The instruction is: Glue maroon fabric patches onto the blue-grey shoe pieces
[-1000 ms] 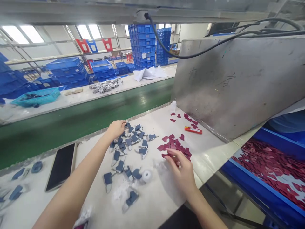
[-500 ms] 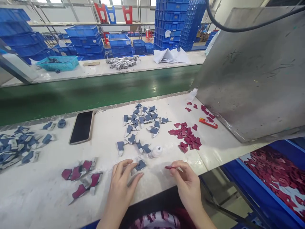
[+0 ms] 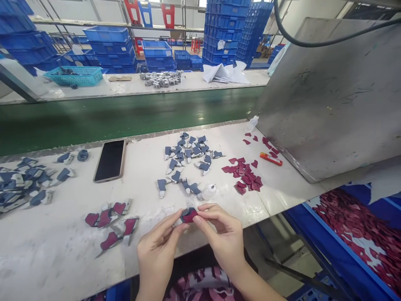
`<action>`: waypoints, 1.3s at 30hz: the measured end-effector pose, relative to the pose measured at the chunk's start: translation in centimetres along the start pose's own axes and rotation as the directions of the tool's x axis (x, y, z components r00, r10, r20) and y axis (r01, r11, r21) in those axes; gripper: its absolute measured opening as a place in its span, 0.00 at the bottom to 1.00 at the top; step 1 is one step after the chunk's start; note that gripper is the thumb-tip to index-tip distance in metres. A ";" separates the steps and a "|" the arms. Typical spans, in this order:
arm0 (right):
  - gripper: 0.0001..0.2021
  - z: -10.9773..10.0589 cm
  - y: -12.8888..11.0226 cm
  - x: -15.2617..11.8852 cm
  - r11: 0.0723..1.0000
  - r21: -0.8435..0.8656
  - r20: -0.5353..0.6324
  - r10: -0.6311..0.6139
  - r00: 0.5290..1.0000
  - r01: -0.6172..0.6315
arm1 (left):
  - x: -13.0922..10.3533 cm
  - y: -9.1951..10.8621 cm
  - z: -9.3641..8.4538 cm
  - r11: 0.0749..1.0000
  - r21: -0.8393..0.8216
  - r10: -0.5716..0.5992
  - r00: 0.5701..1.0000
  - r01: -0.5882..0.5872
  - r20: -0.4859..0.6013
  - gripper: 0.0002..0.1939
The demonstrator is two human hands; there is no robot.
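I see the white worktable (image 3: 62, 251) spread wide, a blue piece pile (image 3: 188, 154) at twelve o'clock and a red piece pile (image 3: 246, 177) at two. At six, my left hand (image 3: 156, 251) and right hand (image 3: 224, 238) pinch one small blue-and-red piece (image 3: 188, 215) between fingertips. It looks light, thin and bendable; I'd grip its edges.

Phone (image 3: 110, 160): on the desk (image 3: 56, 246), beyond and left of the left hand (image 3: 158, 247)
Lighter (image 3: 271, 159): beyond and right of the right hand (image 3: 225, 236)
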State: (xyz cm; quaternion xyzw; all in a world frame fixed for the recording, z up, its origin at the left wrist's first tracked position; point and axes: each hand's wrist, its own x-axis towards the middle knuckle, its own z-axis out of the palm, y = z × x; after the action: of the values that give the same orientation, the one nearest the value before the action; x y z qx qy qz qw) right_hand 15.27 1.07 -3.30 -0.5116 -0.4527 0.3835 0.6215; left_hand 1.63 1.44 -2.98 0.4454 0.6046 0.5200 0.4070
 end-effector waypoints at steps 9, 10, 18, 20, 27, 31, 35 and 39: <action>0.04 0.5 0.1 -0.2 0.991 -0.065 -0.015 -0.116 0.993 0.115 | 0.2 0.0 -0.3 0.998 -0.046 0.053 0.997 -0.050 0.057 0.12; 0.05 0.6 0.2 -0.2 0.984 -0.085 -0.016 -0.160 0.987 0.158 | 0.2 0.1 -0.2 0.997 -0.066 0.053 0.997 -0.049 0.056 0.11; 0.12 0.7 0.1 -0.4 0.853 -0.296 -0.010 -0.452 0.892 0.429 | 0.1 0.7 0.0 0.980 -0.171 -0.097 0.994 0.104 0.047 0.12; 0.12 0.3 0.0 -0.2 0.850 -0.329 -0.025 -0.444 0.896 0.412 | 0.1 0.7 -0.2 0.980 -0.171 -0.093 0.995 0.099 0.044 0.12; 0.12 -1.3 -0.5 1.5 0.954 0.145 0.328 0.204 0.922 -0.262 | 0.0 2.2 -0.5 0.986 -0.153 -0.057 0.994 0.071 0.094 0.10; 0.09 -1.4 -0.3 1.7 0.902 0.250 0.375 0.246 0.894 -0.353 | -0.6 3.5 -0.2 0.977 -0.178 -0.107 0.992 0.117 0.067 0.09; 0.08 -1.1 -0.1 1.2 0.937 0.246 0.317 0.165 0.934 -0.249 | -1.2 4.1 0.0 0.976 -0.170 -0.134 0.990 0.140 0.047 0.09; 0.10 -0.7 0.0 0.9 0.969 0.214 0.283 0.062 0.957 -0.126 | -1.4 4.2 0.0 0.981 -0.163 -0.103 0.995 0.103 0.007 0.10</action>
State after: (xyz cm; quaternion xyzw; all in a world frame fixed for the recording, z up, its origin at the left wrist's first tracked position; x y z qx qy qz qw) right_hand 16.23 1.68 -3.25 -0.3992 -0.4622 0.5295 0.5887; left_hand 2.50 0.37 1.23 0.3782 0.5826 0.5464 0.4680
